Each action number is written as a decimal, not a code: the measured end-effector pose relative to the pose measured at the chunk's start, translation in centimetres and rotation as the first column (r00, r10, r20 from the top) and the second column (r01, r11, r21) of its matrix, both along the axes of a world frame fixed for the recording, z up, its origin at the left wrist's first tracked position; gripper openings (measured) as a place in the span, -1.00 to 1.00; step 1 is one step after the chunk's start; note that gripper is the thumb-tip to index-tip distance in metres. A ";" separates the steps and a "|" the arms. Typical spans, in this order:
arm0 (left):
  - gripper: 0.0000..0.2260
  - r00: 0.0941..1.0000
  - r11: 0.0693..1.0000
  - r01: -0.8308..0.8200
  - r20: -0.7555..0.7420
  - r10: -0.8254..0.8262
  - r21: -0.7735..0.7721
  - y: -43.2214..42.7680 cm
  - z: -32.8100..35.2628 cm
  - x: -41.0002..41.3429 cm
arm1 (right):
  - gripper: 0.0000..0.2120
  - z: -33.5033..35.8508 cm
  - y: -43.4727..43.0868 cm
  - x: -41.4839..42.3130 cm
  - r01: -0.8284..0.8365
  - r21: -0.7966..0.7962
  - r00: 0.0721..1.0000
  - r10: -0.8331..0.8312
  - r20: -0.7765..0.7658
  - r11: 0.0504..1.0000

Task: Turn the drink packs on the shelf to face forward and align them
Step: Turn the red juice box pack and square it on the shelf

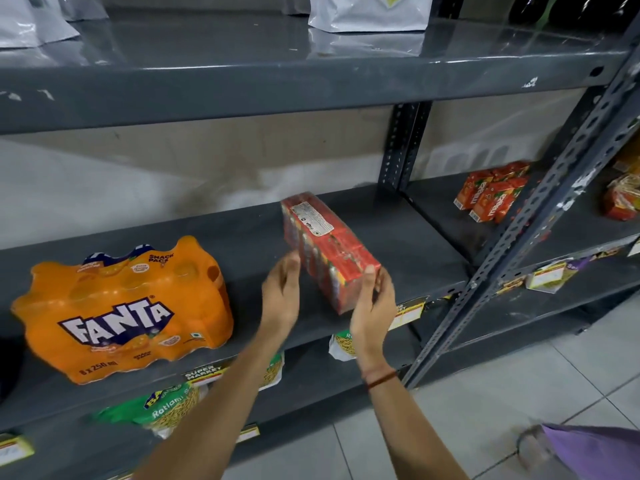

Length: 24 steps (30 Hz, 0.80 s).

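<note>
A red shrink-wrapped pack of juice cartons (325, 244) lies on the grey middle shelf (408, 237), turned at an angle with its narrow end toward me and a white label on top. My right hand (372, 306) grips its near right corner, thumb on top. My left hand (282, 289) is beside its near left side, fingers apart, fingertips at the pack's edge. An orange Fanta pack (124, 306) stands at the shelf's left, logo facing forward.
Loose Maaza cartons (491, 195) lie on the neighbouring shelf to the right, behind a slanted metal upright (519, 244). Green snack bags (166, 407) sit on the shelf below. White pouches (370, 12) stand on the top shelf. Tiled floor at lower right.
</note>
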State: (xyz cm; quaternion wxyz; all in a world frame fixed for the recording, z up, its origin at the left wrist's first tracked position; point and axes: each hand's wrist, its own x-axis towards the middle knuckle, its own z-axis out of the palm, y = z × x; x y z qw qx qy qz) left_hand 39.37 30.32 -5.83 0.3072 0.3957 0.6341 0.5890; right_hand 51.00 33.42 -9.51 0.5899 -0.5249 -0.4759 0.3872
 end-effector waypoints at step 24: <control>-0.08 0.910 0.915 -0.399 -0.151 0.386 -0.060 1.0 -2.9 3.9 | -0.05 7.8 18.2 -8.2 -0.475 -0.343 0.682 0.586 0.438 0.810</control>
